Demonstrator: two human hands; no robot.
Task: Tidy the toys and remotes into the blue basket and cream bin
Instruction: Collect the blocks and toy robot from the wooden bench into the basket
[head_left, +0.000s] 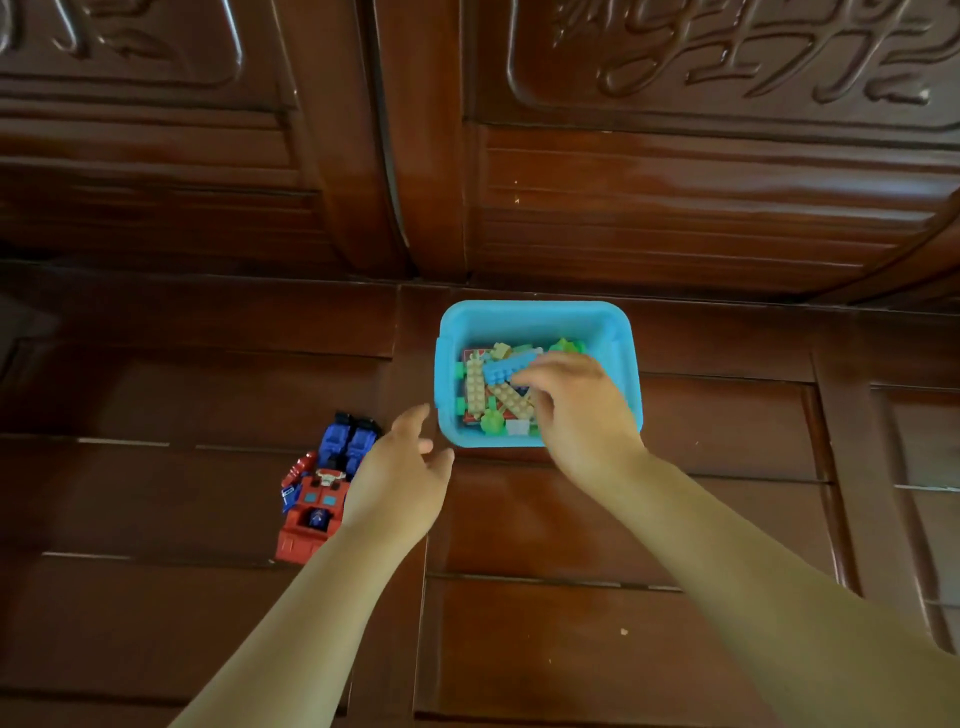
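Blue basket (535, 317), standing on the carved wooden surface (571, 519) near its back panel, holds a heap of tan, green and blue building bricks (501, 387). The right hand (576, 400) reaches into the basket, its grip closed on the end of a blue brick (511, 368) lying atop the heap: the step in hand appears to be depositing bricks. The left hand (402, 467) hovers open just beside the basket's near-left corner, partly over a red-and-blue toy robot (322, 488) lying on the surface. Next move, by judgement: release the brick, then lift the robot. No cream bin or remotes are in view.
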